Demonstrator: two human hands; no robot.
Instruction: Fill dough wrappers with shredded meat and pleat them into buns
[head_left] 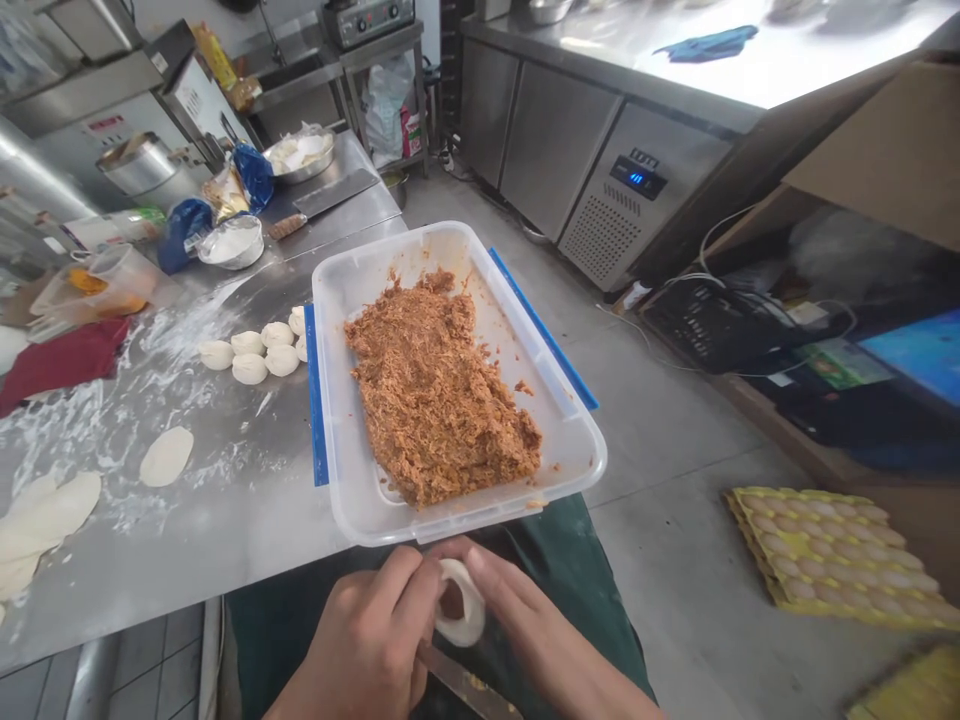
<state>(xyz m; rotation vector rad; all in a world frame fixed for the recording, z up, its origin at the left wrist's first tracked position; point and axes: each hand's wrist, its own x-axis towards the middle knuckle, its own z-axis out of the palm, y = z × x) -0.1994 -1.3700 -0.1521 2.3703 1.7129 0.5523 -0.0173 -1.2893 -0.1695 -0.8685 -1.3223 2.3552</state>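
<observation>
Low in front of me, below the tray's near edge, both hands are around a round dough wrapper (465, 612) cupped about a bit of brown filling. My left hand (379, 625) is closed, pinching the wrapper's left edge. From beneath its fingers a flat metal blade-like tool (469, 688) runs down to the right; its grip is hidden. My right hand (517, 605) curls around the wrapper's far and right side. Just beyond the hands, a clear plastic tub (577, 450) with blue side clips holds a large heap of reddish-brown minced filling (442, 390).
On the floured steel table (225, 530) lie several shaped dumplings (250, 368), a flat wrapper (166, 456), overlapping dough sheets (52, 520) and a red cloth (67, 360). Farther back are a cleaver (337, 195) and a flour bowl (232, 243). Egg trays (832, 550) sit at right.
</observation>
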